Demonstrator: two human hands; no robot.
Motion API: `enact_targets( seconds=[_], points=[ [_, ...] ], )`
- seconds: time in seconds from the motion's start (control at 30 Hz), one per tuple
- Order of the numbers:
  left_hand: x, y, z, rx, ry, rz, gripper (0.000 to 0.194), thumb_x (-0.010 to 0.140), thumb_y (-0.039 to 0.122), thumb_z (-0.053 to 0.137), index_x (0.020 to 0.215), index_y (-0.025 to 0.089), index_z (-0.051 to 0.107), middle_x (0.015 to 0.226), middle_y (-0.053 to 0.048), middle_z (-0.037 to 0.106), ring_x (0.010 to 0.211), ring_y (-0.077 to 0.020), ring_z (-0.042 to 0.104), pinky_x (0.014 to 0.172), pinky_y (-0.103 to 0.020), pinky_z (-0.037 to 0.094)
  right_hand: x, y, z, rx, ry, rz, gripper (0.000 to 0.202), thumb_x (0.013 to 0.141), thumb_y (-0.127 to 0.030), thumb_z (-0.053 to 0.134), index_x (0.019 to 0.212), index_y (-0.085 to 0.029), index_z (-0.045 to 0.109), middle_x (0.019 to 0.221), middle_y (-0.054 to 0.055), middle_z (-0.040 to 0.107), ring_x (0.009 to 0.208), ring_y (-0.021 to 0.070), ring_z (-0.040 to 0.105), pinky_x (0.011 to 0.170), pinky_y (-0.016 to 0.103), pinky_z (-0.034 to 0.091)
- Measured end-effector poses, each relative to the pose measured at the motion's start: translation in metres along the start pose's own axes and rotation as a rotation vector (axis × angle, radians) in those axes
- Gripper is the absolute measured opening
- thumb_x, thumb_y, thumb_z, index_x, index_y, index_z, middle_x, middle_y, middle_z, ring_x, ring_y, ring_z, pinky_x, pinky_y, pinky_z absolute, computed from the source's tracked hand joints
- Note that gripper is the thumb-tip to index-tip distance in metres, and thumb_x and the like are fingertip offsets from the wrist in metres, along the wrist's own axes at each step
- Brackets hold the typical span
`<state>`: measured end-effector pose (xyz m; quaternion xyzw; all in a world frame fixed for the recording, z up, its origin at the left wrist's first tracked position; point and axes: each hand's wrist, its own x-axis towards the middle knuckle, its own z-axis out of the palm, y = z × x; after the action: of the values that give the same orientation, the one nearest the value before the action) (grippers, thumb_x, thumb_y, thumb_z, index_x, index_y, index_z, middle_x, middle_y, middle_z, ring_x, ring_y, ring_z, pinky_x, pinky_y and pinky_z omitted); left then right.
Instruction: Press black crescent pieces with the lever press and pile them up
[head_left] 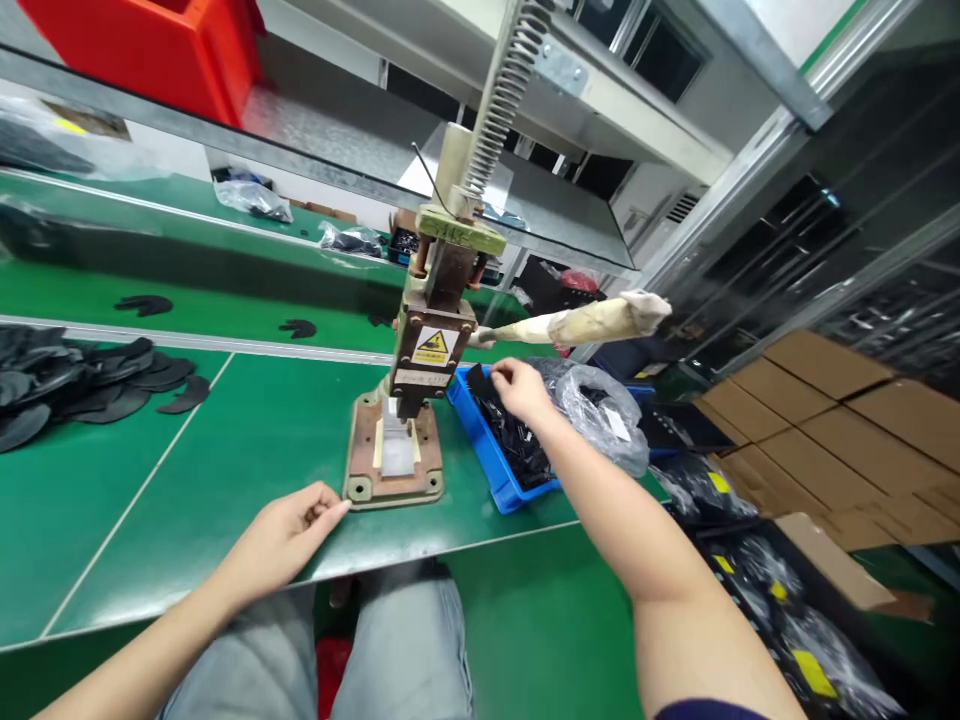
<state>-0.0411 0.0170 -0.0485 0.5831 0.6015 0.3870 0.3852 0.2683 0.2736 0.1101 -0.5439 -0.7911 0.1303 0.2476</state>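
Grip of the right hand: thumb and fingertips drawn nearly together, above the blue tray just right of the press. Dark piece close by the fingertips; impossible to make out whether pinched or only lying below them.

Grip of the left hand: loosely curled, thumb tip near the forefinger, at the near left corner of the press's base. Touching that corner or just beside it, unclear from this angle; contents of the curl, if any, hidden.

Black parts jumbled together in the tray, right of the press. Clear plastic bundle farther right of the press, against the tray's far side, with a small white label.

On the press: warning label on the front block, pale plate on the base under the tool, lever in pale wrapping jutting right, coil spring rising above.

Well left of the press: heap of flat dark pieces on the green bench, one curved piece at its edge. Behind the press, high and left: red bin on a shelf. Far right of the press: cardboard.
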Motion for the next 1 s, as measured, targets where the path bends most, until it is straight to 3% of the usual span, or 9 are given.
enact_targets(
  seconds=[0.13, 0.27, 0.43, 0.57, 0.67, 0.73, 0.83, 0.9, 1.0],
  points=[
    [0.000, -0.001, 0.002, 0.062, -0.008, 0.012, 0.040, 0.099, 0.063, 0.057, 0.086, 0.027, 0.069, 0.075, 0.000, 0.067, 0.073, -0.0219, 0.062, 0.071, -0.030, 0.049, 0.081, 0.027, -0.005, -0.216, 0.096, 0.057, 0.036, 0.097, -0.024, 0.052, 0.125, -0.013, 0.072, 0.130, 0.019, 0.073, 0.126, 0.0303, 0.064, 0.120, 0.047, 0.043],
    [0.001, -0.008, 0.002, 0.066, -0.034, 0.007, 0.039, 0.102, 0.060, 0.055, 0.088, 0.026, 0.068, 0.079, 0.001, 0.068, 0.075, -0.0190, 0.062, 0.073, -0.027, 0.048, 0.116, 0.050, 0.008, -0.335, 0.084, 0.081, 0.046, 0.098, -0.031, 0.055, 0.142, -0.019, 0.062, 0.143, 0.016, 0.065, 0.133, 0.0310, 0.060, 0.124, 0.050, 0.039],
    [-0.004, -0.012, 0.004, 0.025, -0.052, -0.001, 0.037, 0.102, 0.058, 0.057, 0.088, 0.026, 0.070, 0.078, 0.001, 0.068, 0.074, -0.0181, 0.062, 0.071, -0.026, 0.050, 0.102, 0.069, 0.028, -0.390, 0.040, 0.126, 0.039, 0.101, -0.033, 0.049, 0.131, -0.016, 0.069, 0.136, 0.018, 0.069, 0.131, 0.0314, 0.061, 0.120, 0.049, 0.042],
    [0.014, -0.008, -0.016, -0.014, -0.120, 0.008, 0.037, 0.102, 0.057, 0.056, 0.092, 0.025, 0.071, 0.078, 0.000, 0.067, 0.073, -0.0180, 0.063, 0.068, -0.026, 0.052, 0.065, 0.072, 0.028, -0.355, -0.004, 0.086, 0.033, 0.100, -0.033, 0.053, 0.121, -0.019, 0.074, 0.124, 0.014, 0.076, 0.122, 0.0286, 0.067, 0.115, 0.045, 0.048],
    [0.071, -0.004, -0.051, 0.105, -0.039, 0.114, 0.036, 0.102, 0.055, 0.055, 0.100, 0.024, 0.071, 0.088, -0.002, 0.072, 0.078, -0.0195, 0.066, 0.072, -0.029, 0.055, 0.030, 0.073, 0.021, -0.295, -0.032, -0.006, 0.032, 0.099, -0.034, 0.055, 0.121, -0.022, 0.073, 0.123, 0.010, 0.077, 0.118, 0.0255, 0.069, 0.111, 0.042, 0.052],
    [0.130, -0.004, -0.076, 0.309, 0.098, 0.214, 0.035, 0.100, 0.054, 0.056, 0.108, 0.023, 0.072, 0.101, -0.005, 0.074, 0.088, -0.0220, 0.069, 0.083, -0.034, 0.058, 0.005, 0.076, 0.015, -0.259, -0.043, -0.066, 0.033, 0.100, -0.039, 0.053, 0.121, -0.021, 0.073, 0.125, 0.011, 0.077, 0.118, 0.0255, 0.070, 0.111, 0.044, 0.053],
    [0.230, -0.007, -0.103, 0.582, 0.217, 0.297, 0.039, 0.099, 0.046, 0.057, 0.124, 0.020, 0.072, 0.129, -0.012, 0.071, 0.123, -0.0286, 0.066, 0.112, -0.041, 0.051, -0.029, 0.090, 0.003, -0.237, -0.037, -0.113, 0.041, 0.102, -0.047, 0.048, 0.120, -0.021, 0.072, 0.125, 0.012, 0.076, 0.120, 0.0281, 0.070, 0.112, 0.051, 0.054],
    [0.292, -0.008, -0.108, 0.687, 0.180, 0.258, 0.049, 0.097, 0.041, 0.061, 0.139, 0.017, 0.067, 0.150, -0.015, 0.061, 0.144, -0.0299, 0.054, 0.124, -0.040, 0.040, -0.048, 0.104, -0.009, -0.183, -0.003, -0.083, 0.042, 0.101, -0.054, 0.051, 0.121, -0.025, 0.073, 0.127, 0.010, 0.076, 0.122, 0.0284, 0.070, 0.114, 0.052, 0.053],
    [0.369, -0.007, -0.100, 0.720, 0.132, 0.120, 0.066, 0.097, 0.045, 0.064, 0.157, 0.019, 0.055, 0.172, -0.017, 0.039, 0.158, -0.0337, 0.038, 0.129, -0.042, 0.032, -0.075, 0.126, -0.031, -0.190, 0.013, -0.004, 0.042, 0.097, -0.059, 0.056, 0.120, -0.029, 0.075, 0.126, 0.008, 0.076, 0.120, 0.0297, 0.072, 0.112, 0.054, 0.055]
  ],
)
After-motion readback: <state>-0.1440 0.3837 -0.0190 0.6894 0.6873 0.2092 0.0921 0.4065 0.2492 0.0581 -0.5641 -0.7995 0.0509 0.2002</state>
